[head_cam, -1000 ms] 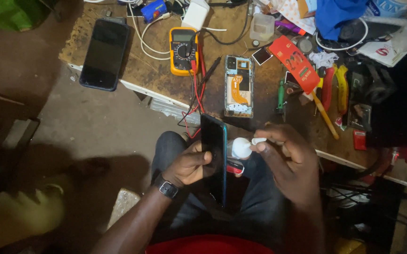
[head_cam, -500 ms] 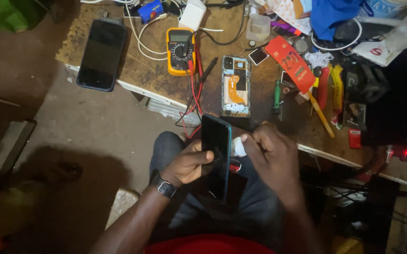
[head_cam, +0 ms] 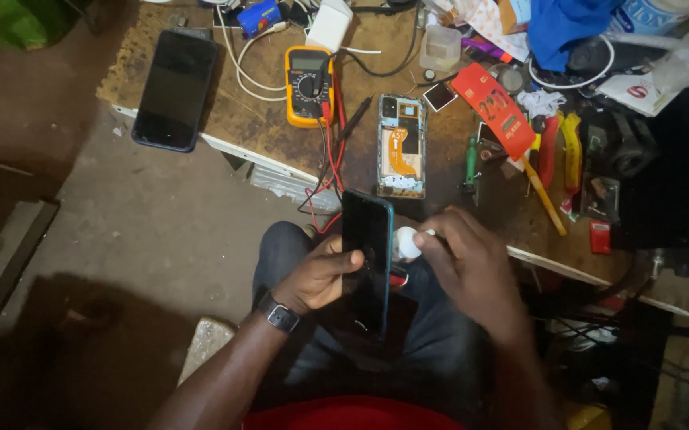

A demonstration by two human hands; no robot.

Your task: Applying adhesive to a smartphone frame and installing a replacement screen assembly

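Person held a dark phone [head_cam: 366, 255] over their lap.
Left hand [head_cam: 320, 275] gripped its edge; right hand [head_cam: 468, 263] pinched a small white object [head_cam: 406, 243] beside it, below the cluttered desk [head_cam: 241, 119].

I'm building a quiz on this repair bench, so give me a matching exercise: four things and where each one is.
Things:
1. multimeter
2. opened phone
3. dark phone
4. white wad

Places:
a. in the right hand
b. held upright by the left hand
c. on the bench, trailing red leads
d. lying back-off on the bench, beside a green screwdriver

Pairs: 1-c, 2-d, 3-b, 4-a
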